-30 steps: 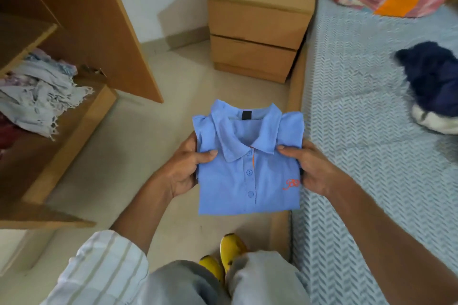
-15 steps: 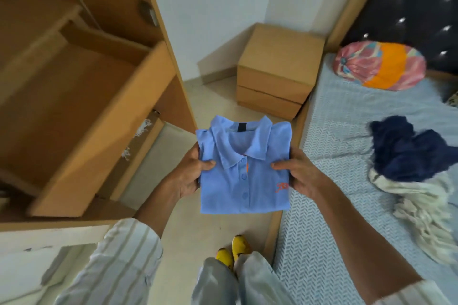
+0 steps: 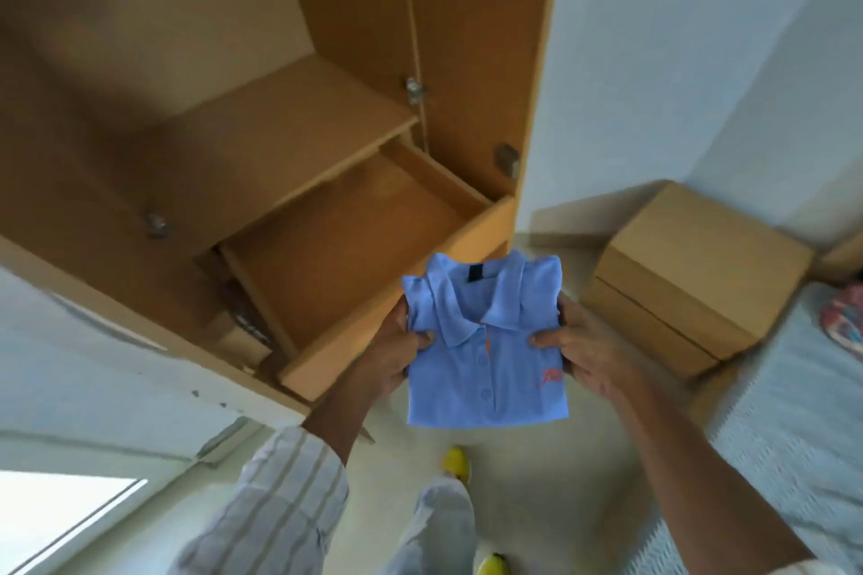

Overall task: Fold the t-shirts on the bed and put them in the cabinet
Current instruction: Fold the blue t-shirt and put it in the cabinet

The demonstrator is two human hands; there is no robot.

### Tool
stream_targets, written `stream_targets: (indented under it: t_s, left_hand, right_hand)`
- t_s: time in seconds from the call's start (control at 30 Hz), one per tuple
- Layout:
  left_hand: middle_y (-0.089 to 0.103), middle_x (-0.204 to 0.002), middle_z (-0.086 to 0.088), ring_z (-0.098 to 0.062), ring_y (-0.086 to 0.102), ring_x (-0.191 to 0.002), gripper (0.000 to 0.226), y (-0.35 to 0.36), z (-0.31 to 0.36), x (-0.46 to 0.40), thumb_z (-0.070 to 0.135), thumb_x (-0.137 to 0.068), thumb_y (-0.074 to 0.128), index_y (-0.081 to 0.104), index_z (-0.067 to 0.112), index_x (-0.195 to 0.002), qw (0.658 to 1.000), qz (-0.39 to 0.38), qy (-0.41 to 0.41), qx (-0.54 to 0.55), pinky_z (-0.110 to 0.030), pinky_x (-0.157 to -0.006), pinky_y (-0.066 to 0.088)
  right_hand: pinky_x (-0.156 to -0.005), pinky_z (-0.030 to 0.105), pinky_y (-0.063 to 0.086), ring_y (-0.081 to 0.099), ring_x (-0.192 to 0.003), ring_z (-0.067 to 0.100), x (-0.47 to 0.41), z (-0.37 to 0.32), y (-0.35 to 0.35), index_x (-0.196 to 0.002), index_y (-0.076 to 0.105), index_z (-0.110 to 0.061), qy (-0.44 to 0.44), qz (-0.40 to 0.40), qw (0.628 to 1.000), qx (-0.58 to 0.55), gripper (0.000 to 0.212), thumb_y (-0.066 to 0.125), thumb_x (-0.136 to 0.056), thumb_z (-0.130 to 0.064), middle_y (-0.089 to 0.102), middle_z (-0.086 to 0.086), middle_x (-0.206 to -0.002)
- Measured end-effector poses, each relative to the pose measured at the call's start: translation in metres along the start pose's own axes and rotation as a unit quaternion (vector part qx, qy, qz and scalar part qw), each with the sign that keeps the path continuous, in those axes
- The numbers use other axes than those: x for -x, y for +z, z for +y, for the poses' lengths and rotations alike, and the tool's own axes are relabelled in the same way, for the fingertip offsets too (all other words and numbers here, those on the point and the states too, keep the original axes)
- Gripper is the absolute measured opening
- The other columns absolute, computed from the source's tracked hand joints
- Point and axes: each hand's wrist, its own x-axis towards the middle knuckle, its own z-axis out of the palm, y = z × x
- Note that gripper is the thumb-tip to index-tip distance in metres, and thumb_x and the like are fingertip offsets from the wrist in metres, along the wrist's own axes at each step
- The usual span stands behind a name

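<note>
Hands (image 3: 490, 350) gripping collar-up folded shirt (image 3: 485, 369)

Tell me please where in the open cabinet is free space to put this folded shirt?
The pulled-out drawer shows a bare wooden bottom between its side walls. The shelf above it also looks bare. Both hands hold the blue shirt just in front of the drawer.

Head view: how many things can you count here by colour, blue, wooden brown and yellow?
Blue: 1, the folded polo shirt, held by the left hand and right hand.
Wooden brown: 2, the cabinet with its open drawer, and the bedside table.
Yellow: 2, the shoes.
Total: 5.
</note>
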Motion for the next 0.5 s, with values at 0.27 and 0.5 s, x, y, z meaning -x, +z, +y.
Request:
stream_targets:
  t_s: [0.27,0.5]
  left_hand:
    - [0.053,-0.139,-0.008,-0.026,0.057,-0.123,0.062,-0.116,0.035,-0.079,-0.001,-0.095,0.055,0.033,0.022,-0.148,0.982,0.188,0.012,-0.008,-0.040,-0.095,0.052]
    - [0.015,-0.162,-0.010,-0.019,0.016,-0.150,0.064,-0.206,0.024,-0.135,0.016,-0.103,0.046,0.010,0.005,-0.155,0.897,0.296,-0.071,-0.322,-0.023,-0.118,0.006]
  right_hand:
    - [-0.096,0.064,0.048,0.063,-0.116,0.038,-0.182,-0.052,0.066,-0.136,0.050,-0.012,0.004,-0.092,0.993,0.071,0.067,0.052,-0.080,0.025,0.063,0.020,-0.129]
    - [-0.076,0.047,0.058,0.069,-0.103,0.033,-0.316,-0.073,0.141,-0.125,0.057,-0.020,0.091,-0.167,0.973,0.131,0.059,0.059,-0.078,0.015,0.072,0.008,-0.111]
